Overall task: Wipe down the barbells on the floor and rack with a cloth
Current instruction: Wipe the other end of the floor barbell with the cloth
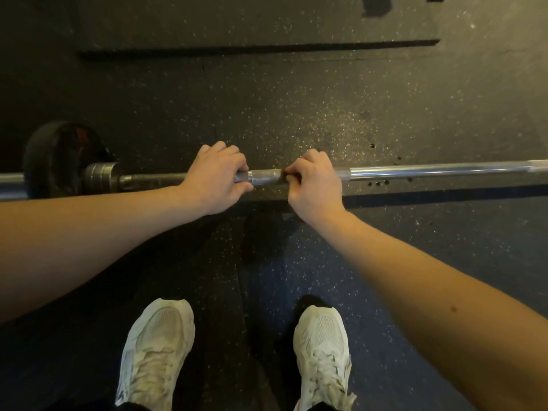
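While the left hand (218,176) and right hand (314,185) each curl round the bar (415,170), no cloth shows; wiping likely needs one fetched first.

The floor (296,114) is dark rubber flecked with pale specks, scuffed and dusty in the middle. A barbell (430,170) lies across it from left to right, its black plate (56,155) standing on the rubber at the left. A thicker black mat (237,25) lies beyond the bar. A few small holes (377,183) dot the floor just under the shaft. Two white shoes (157,351) stand on the near side.
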Tool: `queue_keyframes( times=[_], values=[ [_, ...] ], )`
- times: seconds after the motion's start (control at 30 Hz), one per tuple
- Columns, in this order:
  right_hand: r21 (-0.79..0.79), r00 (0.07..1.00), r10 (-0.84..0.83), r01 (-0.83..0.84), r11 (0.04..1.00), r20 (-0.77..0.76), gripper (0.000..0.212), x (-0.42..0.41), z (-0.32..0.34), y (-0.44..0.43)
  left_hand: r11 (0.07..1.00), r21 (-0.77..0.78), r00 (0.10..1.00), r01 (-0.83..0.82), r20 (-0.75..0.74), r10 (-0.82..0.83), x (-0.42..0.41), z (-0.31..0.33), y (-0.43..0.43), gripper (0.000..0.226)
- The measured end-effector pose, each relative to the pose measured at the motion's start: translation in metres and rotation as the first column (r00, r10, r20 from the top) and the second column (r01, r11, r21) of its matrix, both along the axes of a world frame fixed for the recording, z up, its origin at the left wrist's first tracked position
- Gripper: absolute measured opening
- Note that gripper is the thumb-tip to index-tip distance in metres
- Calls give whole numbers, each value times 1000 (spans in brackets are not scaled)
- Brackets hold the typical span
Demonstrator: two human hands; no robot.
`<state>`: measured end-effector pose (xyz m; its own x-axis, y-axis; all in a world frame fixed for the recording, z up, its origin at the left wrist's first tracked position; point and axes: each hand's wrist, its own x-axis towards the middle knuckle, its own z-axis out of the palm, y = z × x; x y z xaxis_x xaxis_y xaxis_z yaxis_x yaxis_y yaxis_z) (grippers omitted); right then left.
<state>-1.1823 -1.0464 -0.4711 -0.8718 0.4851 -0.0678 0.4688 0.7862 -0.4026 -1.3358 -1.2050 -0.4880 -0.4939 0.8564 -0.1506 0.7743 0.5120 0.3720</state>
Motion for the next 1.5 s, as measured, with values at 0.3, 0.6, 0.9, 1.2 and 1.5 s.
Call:
queue_keyframes(
  times=[0.3,0.6,0.9,1.2,1.5],
  values=[
    [-115,933,-359,354,928,-32,9,17,1,16,1000,-4,1000,0,18,0,0,3,0,32],
    [-79,956,-293,291,953,-9,18,22,3,33,1000,-7,1000,-13,-5,13,3,0,-1,33],
    [-51,990,-123,127,991,75,19,13,6,38,1000,-7,1000,8,-6,-8,3,3,-1,32],
    [-93,992,-122,123,988,20,15,1,0,12,1000,-26,1000,15,1,-15,3,5,0,32],
    [-173,922,-378,360,917,-82,4,17,-5,8,1000,-13,1000,10,-13,-11,2,2,0,30]
  ],
)
